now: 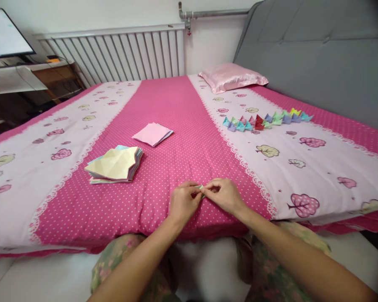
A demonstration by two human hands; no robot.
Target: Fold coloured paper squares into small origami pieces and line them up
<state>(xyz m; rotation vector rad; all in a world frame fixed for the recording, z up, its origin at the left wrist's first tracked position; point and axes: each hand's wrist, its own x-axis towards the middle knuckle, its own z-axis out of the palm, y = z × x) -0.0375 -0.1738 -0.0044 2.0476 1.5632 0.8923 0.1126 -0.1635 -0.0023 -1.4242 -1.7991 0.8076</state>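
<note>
My left hand and my right hand meet at the near edge of the bed, fingers pinched together on a small folded piece of light green paper. Most of that paper is hidden by my fingers. To the left lies a stack of creased coloured paper sheets with a pale yellow one on top. Beyond it rests a smaller pile of pink paper squares. On the right, a row of several small folded paper figures in mixed colours lies on the sheet.
The bed has a pink dotted sheet with pale tree-patterned bands. A pink satin pillow sits by the grey headboard. A white radiator lines the far wall, with a desk and monitor at the far left.
</note>
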